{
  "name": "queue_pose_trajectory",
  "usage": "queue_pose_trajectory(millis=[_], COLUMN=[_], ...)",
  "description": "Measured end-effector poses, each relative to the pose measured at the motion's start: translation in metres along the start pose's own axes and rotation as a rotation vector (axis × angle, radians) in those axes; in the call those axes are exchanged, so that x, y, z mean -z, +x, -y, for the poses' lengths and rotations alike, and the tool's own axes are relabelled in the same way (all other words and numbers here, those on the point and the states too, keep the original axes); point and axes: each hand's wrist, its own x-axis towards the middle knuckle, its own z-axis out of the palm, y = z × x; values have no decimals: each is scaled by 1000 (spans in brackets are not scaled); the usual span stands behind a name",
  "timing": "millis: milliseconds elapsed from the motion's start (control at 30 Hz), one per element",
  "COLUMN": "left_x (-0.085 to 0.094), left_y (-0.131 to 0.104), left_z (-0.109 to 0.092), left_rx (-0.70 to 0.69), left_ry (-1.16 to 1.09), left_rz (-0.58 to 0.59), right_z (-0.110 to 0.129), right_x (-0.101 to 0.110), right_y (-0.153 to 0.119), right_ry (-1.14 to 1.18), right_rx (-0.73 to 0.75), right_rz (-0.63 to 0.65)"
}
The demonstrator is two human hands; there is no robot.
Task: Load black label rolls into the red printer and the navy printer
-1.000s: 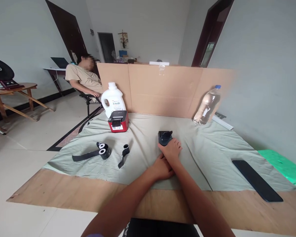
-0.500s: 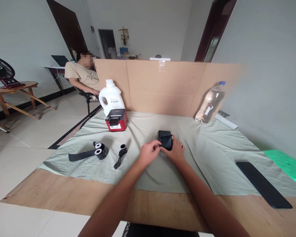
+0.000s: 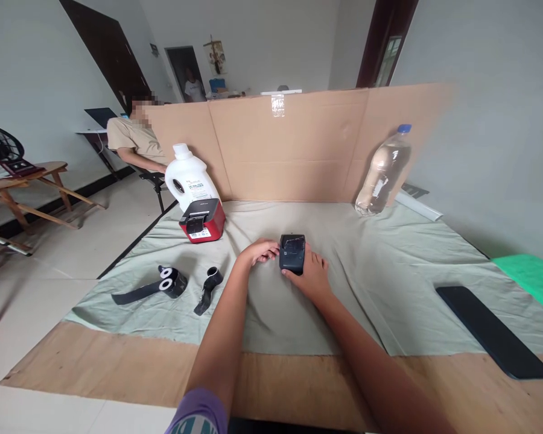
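Observation:
A small black box-shaped device (image 3: 292, 254), which looks like a portable label printer, rests on the cloth in front of me. My right hand (image 3: 314, 274) grips it from the right, thumb along its near edge and fingers on its far right side. On the other side, my left hand (image 3: 263, 249) has bent fingers, their tips at the device's left edge. A piece of dark shiny material lies across its top. Left of my hands are a loose black roll (image 3: 212, 274) with its tail unwound and a pair of black rolls with white cores (image 3: 172, 282).
A red and black printer (image 3: 203, 220) stands before a white jug (image 3: 190, 178). A cardboard panel (image 3: 289, 150) closes off the back, with a clear bottle (image 3: 384, 172) against it. A black flat slab (image 3: 493, 331) lies right. A seated person (image 3: 136, 144) is behind left.
My left hand has shifted to the device's left side, its wrist further forward. The device has turned slightly in my right hand's grip. The whole view has shifted a little.

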Motion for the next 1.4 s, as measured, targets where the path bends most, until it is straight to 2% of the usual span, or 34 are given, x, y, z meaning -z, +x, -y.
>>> queue_pose_trajectory(millis=[167, 367, 933, 1267, 1400], left_x=[1, 0, -6, -4, 1], left_y=[7, 11, 6, 6, 3], left_z=[6, 3, 1, 5, 8], left_rx=[29, 76, 51, 16, -18], left_ry=[28, 61, 55, 23, -12], left_rz=[-14, -28, -82, -60, -12], right_z=[-4, -7, -5, -3, -3], right_x=[-5, -8, -5, -1, -2], right_y=[1, 2, 2, 2, 1], right_ry=[13, 20, 34, 59, 52], right_rx=[14, 23, 8, -35, -32], right_rz=[-13, -5, -18, 6, -6])
